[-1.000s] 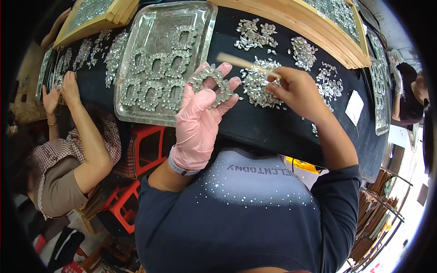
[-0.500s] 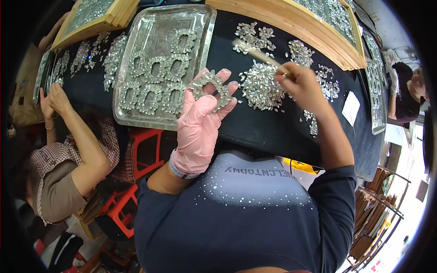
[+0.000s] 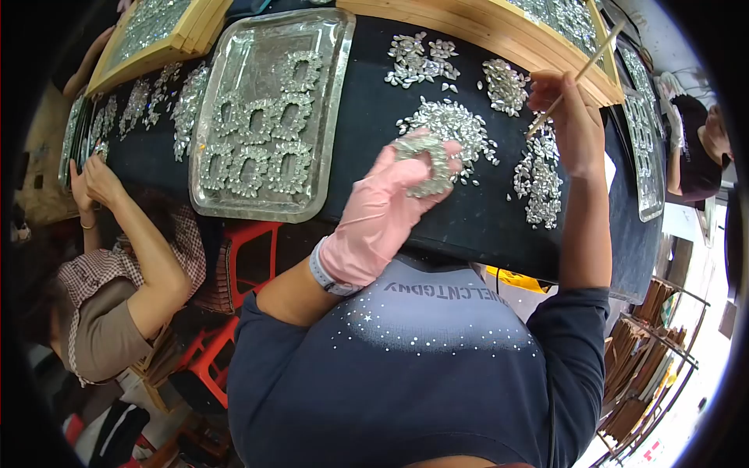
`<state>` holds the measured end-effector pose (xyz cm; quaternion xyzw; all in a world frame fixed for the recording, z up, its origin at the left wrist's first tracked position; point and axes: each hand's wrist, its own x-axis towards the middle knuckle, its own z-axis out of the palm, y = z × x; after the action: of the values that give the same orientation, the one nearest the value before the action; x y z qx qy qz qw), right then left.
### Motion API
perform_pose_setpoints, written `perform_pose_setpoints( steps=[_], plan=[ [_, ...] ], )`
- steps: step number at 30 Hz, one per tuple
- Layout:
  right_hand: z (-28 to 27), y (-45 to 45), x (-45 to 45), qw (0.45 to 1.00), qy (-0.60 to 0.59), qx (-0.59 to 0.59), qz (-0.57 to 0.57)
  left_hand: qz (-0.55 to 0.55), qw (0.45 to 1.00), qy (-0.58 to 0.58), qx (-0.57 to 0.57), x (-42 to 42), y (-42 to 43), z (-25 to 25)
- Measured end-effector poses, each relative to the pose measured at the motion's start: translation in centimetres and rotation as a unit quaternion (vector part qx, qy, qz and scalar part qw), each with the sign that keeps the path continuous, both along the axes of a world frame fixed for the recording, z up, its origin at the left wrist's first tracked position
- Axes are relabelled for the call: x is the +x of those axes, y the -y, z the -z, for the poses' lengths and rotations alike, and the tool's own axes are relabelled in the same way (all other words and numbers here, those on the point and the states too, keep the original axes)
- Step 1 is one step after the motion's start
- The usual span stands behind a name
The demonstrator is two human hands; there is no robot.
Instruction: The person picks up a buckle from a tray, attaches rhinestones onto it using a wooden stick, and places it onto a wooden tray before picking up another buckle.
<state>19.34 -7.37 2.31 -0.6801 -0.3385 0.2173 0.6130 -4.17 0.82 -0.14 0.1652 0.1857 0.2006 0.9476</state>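
A pink glove covers my left hand (image 3: 382, 214), whose fingers and thumb grip a ring-shaped piece (image 3: 425, 165) set with clear stones. That piece is over the lower edge of a large pile of clear stones (image 3: 460, 125). My bare right hand (image 3: 573, 117) is raised near the wooden frame and pinches a thin wooden stick (image 3: 597, 56), its upper end pointing up and right. Below the stick's lower end is a heap of stones (image 3: 538, 183). Several similar ring-shaped pieces (image 3: 292, 168) lie in rows on the clear tray (image 3: 331, 117).
Two smaller stone piles (image 3: 417, 62) (image 3: 505, 86) lie toward the back. Stacked wooden frames (image 3: 468, 35) line the far edge. At the left a co-worker's hands (image 3: 97, 183) are over the table; another person (image 3: 694, 148) is at the right. A red stool (image 3: 253, 257) stands below.
My left hand has moved right with the ring-shaped piece, away from the tray. My right hand has moved up and right, and the stick now tilts the other way.
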Motion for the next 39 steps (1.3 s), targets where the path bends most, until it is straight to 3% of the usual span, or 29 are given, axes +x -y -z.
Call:
perform_pose_setpoints(
  steps=[3, 9, 14, 17, 23, 39],
  plan=[
    [0.1, 1.6, 0.1, 0.996, -0.067, 0.054, 0.007, 0.121, 0.993, -0.013, -0.006, 2.4, 0.5, 0.0],
    [0.5, 3.7, 0.9, 0.966, -0.211, 0.113, -0.099, 0.102, 0.993, -0.062, 0.015, 7.1, 1.2, 0.9],
    [0.2, 3.8, 0.5, 0.963, -0.221, 0.127, -0.086, 0.053, 0.996, -0.059, 0.028, 7.1, 0.0, 1.1],
    [0.1, 3.9, 0.6, 0.968, -0.219, 0.123, -0.017, 0.033, 0.997, -0.055, 0.035, 6.0, -0.8, 1.0],
    [0.1, 4.0, 0.6, 0.967, -0.222, 0.123, -0.014, -0.010, 0.999, -0.044, 0.027, 4.8, -2.1, 1.4],
    [0.5, 3.6, -0.1, 0.979, -0.176, 0.102, 0.001, 0.107, 0.992, -0.065, 0.032, 7.1, 2.0, 1.5]
  ],
)
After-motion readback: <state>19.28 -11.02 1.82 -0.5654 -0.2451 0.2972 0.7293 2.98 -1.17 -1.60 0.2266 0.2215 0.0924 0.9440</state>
